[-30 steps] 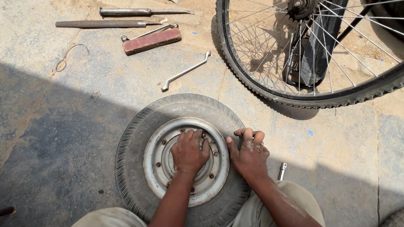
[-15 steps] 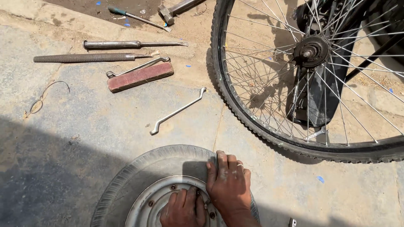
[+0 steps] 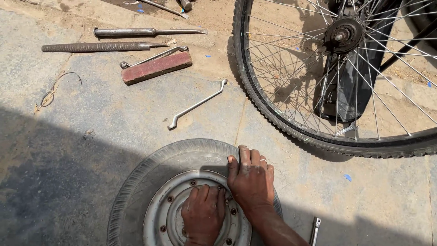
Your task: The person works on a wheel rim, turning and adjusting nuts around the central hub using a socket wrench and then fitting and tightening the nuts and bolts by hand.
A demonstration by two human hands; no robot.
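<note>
Pressing down on a small tyre [image 3: 150, 175] lying flat on the concrete, I judge the bead is being worked at the steel rim [image 3: 157, 214]. My left hand [image 3: 203, 213] lies palm-down on the rim; my right hand [image 3: 251, 180] lies flat, fingers together, on the sidewall, gripping nothing. Next needs firm, even pressure. The frame's bottom edge cuts off the tyre's near half.

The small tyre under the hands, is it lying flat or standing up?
Lying flat: the small tyre rests on the concrete, metal rim facing up, both hands pressing down on it.
</note>
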